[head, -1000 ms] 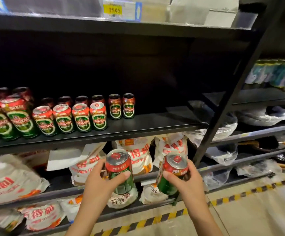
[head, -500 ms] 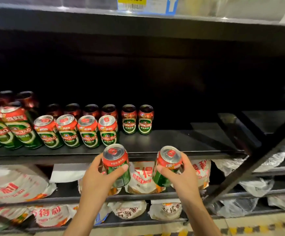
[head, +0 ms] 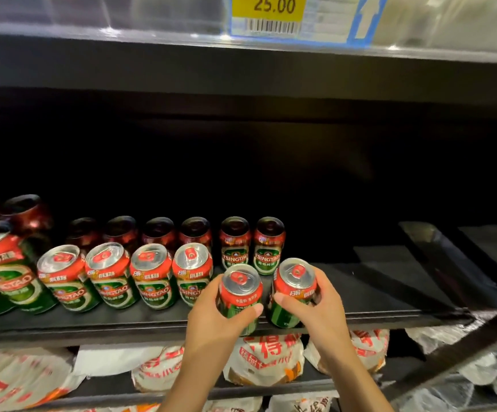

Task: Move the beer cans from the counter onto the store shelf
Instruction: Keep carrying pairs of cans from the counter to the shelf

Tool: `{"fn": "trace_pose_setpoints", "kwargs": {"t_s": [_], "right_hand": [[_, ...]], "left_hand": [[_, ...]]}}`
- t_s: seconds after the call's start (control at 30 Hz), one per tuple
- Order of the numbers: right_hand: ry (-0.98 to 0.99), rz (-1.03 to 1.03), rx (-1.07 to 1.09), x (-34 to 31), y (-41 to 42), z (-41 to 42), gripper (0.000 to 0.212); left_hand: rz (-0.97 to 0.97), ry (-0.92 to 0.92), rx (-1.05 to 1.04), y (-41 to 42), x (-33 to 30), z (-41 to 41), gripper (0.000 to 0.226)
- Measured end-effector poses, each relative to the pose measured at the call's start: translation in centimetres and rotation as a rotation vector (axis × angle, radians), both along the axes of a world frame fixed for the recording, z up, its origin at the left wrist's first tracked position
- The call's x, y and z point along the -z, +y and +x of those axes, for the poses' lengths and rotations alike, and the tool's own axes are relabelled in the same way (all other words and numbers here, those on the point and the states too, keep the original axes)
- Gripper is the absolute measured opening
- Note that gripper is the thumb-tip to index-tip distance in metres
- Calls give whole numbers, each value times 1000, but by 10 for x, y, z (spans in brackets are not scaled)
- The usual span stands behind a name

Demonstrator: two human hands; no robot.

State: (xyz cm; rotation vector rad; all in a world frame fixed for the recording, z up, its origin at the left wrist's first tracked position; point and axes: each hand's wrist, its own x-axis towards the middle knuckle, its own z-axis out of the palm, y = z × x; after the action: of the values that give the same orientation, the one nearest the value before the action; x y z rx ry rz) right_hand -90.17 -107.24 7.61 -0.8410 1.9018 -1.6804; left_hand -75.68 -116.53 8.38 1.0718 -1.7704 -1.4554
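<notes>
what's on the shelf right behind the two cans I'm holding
Two upright Tsingtao cans stand there, labels facing out. Beyond them the shelf goes dark; anything deeper can't be seen.

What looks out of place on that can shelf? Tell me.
Nothing stands out. The shelved cans stand upright in even rows on the black shelf; left hand and right hand each hold an upright can at the front edge.

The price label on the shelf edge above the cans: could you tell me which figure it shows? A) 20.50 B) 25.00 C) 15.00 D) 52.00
B: the yellow price label on the upper shelf edge reads 25.00, with a barcode printed beneath the figure.
</notes>
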Motion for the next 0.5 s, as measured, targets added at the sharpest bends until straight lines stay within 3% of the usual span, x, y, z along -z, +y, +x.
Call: {"fn": "trace_pose_setpoints", "kwargs": {"t_s": [0.27, 0.5], "right_hand": [[-7, 39, -68, 1, -24, -25, 64], [8, 12, -111, 6, -31, -37, 62]], "left_hand": [[58, -19, -39, -6, 0, -26, 67], [41, 7, -44, -7, -2, -36, 51]]}}
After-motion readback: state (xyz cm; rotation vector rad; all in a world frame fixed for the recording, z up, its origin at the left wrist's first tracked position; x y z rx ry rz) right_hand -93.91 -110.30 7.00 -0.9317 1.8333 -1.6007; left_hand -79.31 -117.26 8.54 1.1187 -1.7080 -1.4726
